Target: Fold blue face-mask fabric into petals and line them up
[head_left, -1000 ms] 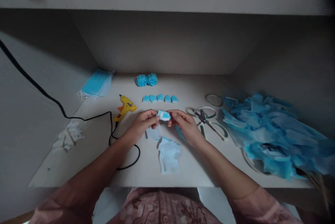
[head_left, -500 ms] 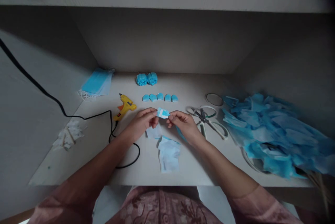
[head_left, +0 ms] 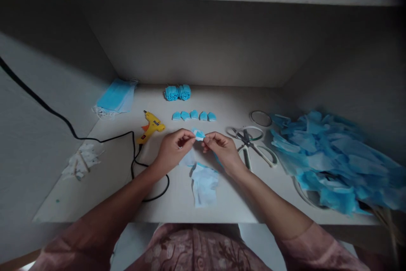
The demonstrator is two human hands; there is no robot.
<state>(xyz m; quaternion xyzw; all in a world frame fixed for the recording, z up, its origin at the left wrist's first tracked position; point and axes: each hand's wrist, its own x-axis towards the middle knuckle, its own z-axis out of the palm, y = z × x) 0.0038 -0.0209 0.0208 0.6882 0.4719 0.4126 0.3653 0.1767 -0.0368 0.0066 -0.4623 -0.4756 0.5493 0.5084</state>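
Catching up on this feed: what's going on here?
A person's left hand and right hand pinch a small blue-and-white piece between them, above a pale work surface. Beyond it, five small blue pieces lie in a row, with two blue rolled bundles behind them. A yellow glue gun lies to the left; scissors and a heap of blue scraps lie to the right.

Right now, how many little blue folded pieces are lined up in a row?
5. Left to right: left-end piece, second piece, middle piece, fourth piece, right-end piece. All lie beyond the held piece. None looks hidden.
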